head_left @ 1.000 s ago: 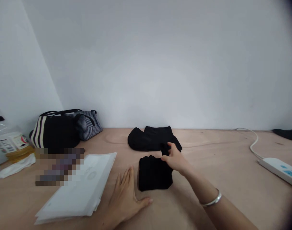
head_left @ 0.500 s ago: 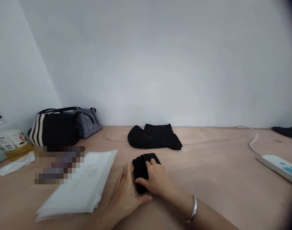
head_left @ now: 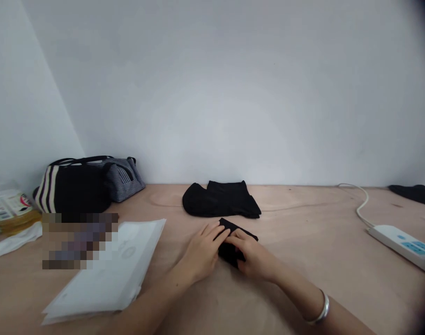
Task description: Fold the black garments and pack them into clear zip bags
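Note:
A small folded black sock [head_left: 229, 253] lies on the table in front of me, partly covered by my hands. My left hand [head_left: 203, 251] rests over its left side, fingers stretched out and its fingertips on the fabric. With fingers curled, my right hand [head_left: 252, 256] grips the sock's near right part; a silver bangle is on that wrist. Behind both hands lie more black socks [head_left: 219, 200], folded flat near the wall, with a rounded end at the left.
To the left are clear plastic zip bags [head_left: 104, 279], a blurred patch, white tissue [head_left: 15, 239], a bottle of yellow liquid [head_left: 12, 211] and striped bags [head_left: 83, 186]. At right lie a white power strip [head_left: 404, 244] with its cord and a black cloth item [head_left: 415, 193].
The sock has turned and shifted to the right. My left hand has come from beside it onto its left side. My right hand has moved right and now grips its right part.

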A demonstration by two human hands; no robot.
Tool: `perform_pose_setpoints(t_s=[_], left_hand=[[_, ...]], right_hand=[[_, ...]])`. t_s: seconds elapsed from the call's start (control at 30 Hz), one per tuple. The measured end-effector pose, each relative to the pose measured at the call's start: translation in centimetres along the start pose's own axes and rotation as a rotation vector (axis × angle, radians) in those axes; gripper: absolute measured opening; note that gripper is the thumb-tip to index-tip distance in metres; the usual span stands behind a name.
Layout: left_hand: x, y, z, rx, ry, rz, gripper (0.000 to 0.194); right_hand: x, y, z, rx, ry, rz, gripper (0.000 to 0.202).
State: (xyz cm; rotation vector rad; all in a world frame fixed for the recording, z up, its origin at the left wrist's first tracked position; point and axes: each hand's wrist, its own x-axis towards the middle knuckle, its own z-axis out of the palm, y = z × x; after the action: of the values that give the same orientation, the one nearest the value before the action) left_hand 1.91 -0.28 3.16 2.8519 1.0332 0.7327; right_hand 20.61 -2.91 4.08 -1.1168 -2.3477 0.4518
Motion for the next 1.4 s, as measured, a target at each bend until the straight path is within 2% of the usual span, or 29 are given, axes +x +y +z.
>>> perform_pose_setpoints(t_s=[0.1,0.2,0.3,0.43,0.5,0.63,0.7,0.8,0.87,0.9,0.93,1.0,1.07,1.13,1.23,1.3,1.4], left_hand=[[-0.2,-0.6,0.8,0.010,-0.071,-0.001,0.045],[-1.3,-0.2,1.3,-0.029,-0.063,-0.053,0.040],[-2.1,1.0,0.9,-0.039,-0.055,-0.089,0.039],[-2.4,2.1,0.4,-0.012,-0.038,-0.099,0.042],[-2.5,2.1,0.5,-0.040,-0.013,-0.082,0.042],[-2.9,1.2,0.4,-0.155,-0.006,-0.090,0.033],[-2.9,0.9,0.1,-0.277,0.027,-0.178,0.036],[-2.5,0.6,-0.1,-0.614,0.178,-0.357,0.034],[-2.0,0.4,0.1,-0.808,0.253,-0.462,0.028],[-1.8,0.2,0.3,-0.837,0.266,-0.509,0.025],[-1.7,0.1,0.6,-0.806,0.267,-0.546,0.024],[-1.6,-0.3,0.9,-0.603,0.267,-0.548,0.023],[-1.9,-0.5,1.0,-0.357,0.243,-0.434,0.025],[-2.3,-0.6,1.1,-0.188,0.143,-0.275,0.031],[-2.8,-0.5,1.7,-0.066,-0.082,-0.143,0.041],[-3.0,-0.4,2.3,-0.024,-0.178,-0.138,0.044],[-2.9,-0.3,2.0,0.036,-0.193,-0.158,0.045]], right_hand=[[-1.0,-0.1,0.7,-0.100,0.045,0.014,0.050],[-1.9,-0.2,1.3,-0.238,0.072,0.090,0.044],[-2.1,-0.1,1.6,-0.309,0.009,0.099,0.034],[-1.9,0.8,1.7,-0.279,-0.097,0.098,0.052],[-1.8,1.2,1.6,-0.219,-0.054,0.130,0.053],[-1.8,1.2,0.7,-0.061,0.092,0.159,0.038],[-1.7,0.9,-0.1,0.024,0.130,0.184,0.031],[-1.4,0.9,-1.0,0.203,0.216,0.248,0.025],[-1.1,1.4,-0.9,0.273,0.296,0.310,0.024],[-1.0,1.7,-0.6,0.265,0.322,0.343,0.025],[-1.0,2.1,-0.2,0.224,0.335,0.372,0.025],[-1.0,2.7,0.4,0.067,0.341,0.391,0.025],[-1.3,2.7,0.7,-0.086,0.336,0.314,0.026],[-1.5,2.3,0.6,-0.167,0.273,0.168,0.033],[-1.8,1.5,0.4,-0.224,0.003,-0.038,0.050],[-1.8,1.2,0.5,-0.259,-0.165,-0.082,0.057],[-1.9,1.1,1.0,-0.302,-0.225,-0.036,0.056]])
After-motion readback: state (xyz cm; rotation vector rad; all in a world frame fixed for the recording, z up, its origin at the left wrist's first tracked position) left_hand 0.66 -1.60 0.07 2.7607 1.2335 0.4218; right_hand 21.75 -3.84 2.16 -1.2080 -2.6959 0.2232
